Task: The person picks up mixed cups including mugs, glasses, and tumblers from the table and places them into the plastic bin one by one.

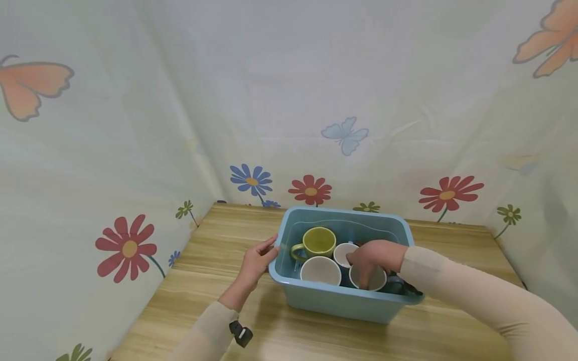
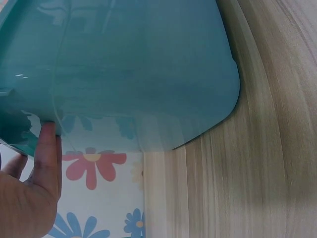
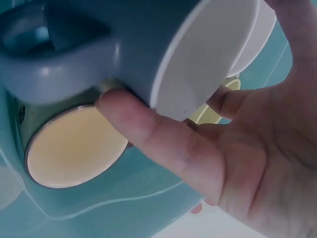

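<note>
A light blue plastic tub (image 1: 338, 304) stands on the wooden table with several mugs inside. My left hand (image 1: 254, 263) touches its left rim, fingers mostly straight against the outside in the left wrist view. My right hand (image 1: 378, 253) reaches into the tub's right side. It grips the wall of a dark blue mug (image 3: 138, 34) with a white inside, one finger beside the handle. To the left are a yellow-green mug (image 1: 318, 241), a white-lined mug (image 1: 320, 272) and a smaller white-lined cup (image 1: 343, 252). A green mug with a cream inside (image 3: 74, 148) lies tilted near the right hand.
The wooden table (image 1: 226, 230) extends to both sides of the tub. A pale curtain (image 1: 271, 90) with printed flowers and butterflies hangs behind and at both sides. A black strap device (image 1: 241, 334) is on the left wrist.
</note>
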### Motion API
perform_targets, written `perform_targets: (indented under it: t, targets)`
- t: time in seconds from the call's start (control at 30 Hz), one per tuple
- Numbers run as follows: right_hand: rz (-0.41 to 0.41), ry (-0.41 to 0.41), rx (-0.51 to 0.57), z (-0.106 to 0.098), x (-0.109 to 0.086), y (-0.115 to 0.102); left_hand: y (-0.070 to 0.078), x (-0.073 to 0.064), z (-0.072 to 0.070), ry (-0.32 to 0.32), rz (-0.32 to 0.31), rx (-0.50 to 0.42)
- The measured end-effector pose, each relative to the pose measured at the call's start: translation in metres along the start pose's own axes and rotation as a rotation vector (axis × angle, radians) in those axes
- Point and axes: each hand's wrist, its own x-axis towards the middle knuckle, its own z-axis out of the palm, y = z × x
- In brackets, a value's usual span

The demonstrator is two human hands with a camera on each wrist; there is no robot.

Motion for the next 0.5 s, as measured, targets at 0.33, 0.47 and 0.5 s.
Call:
perform_targets:
  t: [0.33, 0.47, 0.5]
  targets:
    - [-0.015, -0.063, -0.027, -0.0016, 0.0055, -0.0013, 0.0012, 0.0003, -0.0005, 0.002, -0.004, 0.005]
    - [-0.024, -0.068, -0.05, -0.0007, 0.0069, -0.0015, 0.0022, 0.0004, -0.0007, 0.005, -0.002, 0.001]
    - [-0.021, -0.066, -0.041, 0.0001, 0.0068, -0.0012, 0.0022, 0.0002, -0.0007, 0.004, -0.002, 0.002]
